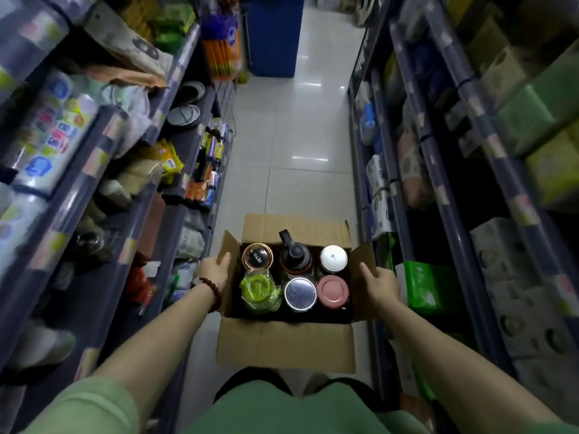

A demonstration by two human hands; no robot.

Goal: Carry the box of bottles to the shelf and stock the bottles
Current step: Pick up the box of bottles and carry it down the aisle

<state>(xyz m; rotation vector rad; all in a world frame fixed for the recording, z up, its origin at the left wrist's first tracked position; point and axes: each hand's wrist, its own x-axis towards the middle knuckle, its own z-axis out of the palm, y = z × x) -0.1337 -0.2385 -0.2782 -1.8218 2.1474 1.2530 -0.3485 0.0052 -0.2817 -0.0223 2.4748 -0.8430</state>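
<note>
An open cardboard box (286, 344) hangs in front of me over the aisle floor, flaps spread out. Inside stand several bottles seen from above: a black one with a handle lid (294, 255), a white-lidded one (334, 259), a pink-lidded one (332, 290), a silver-lidded one (300, 293), a green one in plastic wrap (258, 288) and a copper-rimmed one (257, 256). My left hand (216, 270), with a bead bracelet on the wrist, grips the box's left side. My right hand (380, 286) grips its right side.
Dark shelves (103, 170) full of packaged goods line the left of the narrow aisle, and another shelf run (438, 170) with boxed goods lines the right. White tiled floor (291, 145) stretches ahead to a blue bin (272, 36) at the far end.
</note>
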